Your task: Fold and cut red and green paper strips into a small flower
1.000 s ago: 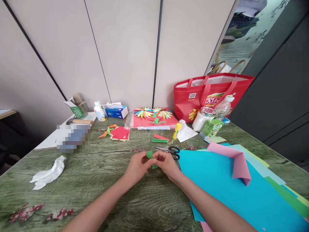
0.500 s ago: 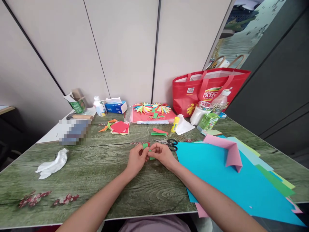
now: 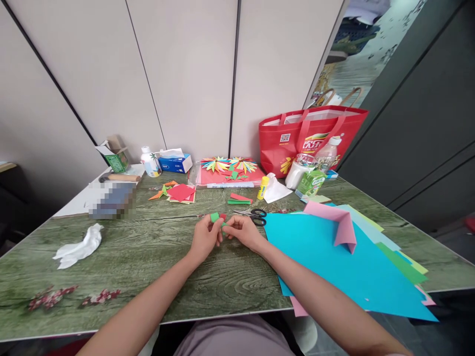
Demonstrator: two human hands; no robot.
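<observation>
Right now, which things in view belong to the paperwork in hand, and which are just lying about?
Likely in use:
- green paper, held in left hand and right hand
- scissors
- yellow glue stick
- green strip
- blue sheet

Probably just lying about:
- crumpled tissue
- blue tissue box
- white bottle
- red bag
- green carton

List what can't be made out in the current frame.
Full shape of the green paper, head view: covered by the left hand and right hand.
Blue-grey item at left, head view: pixelated.
Lower print on the red bag, head view: partly behind the bottle.
Lettering on the blue tissue box, head view: too small.
</observation>
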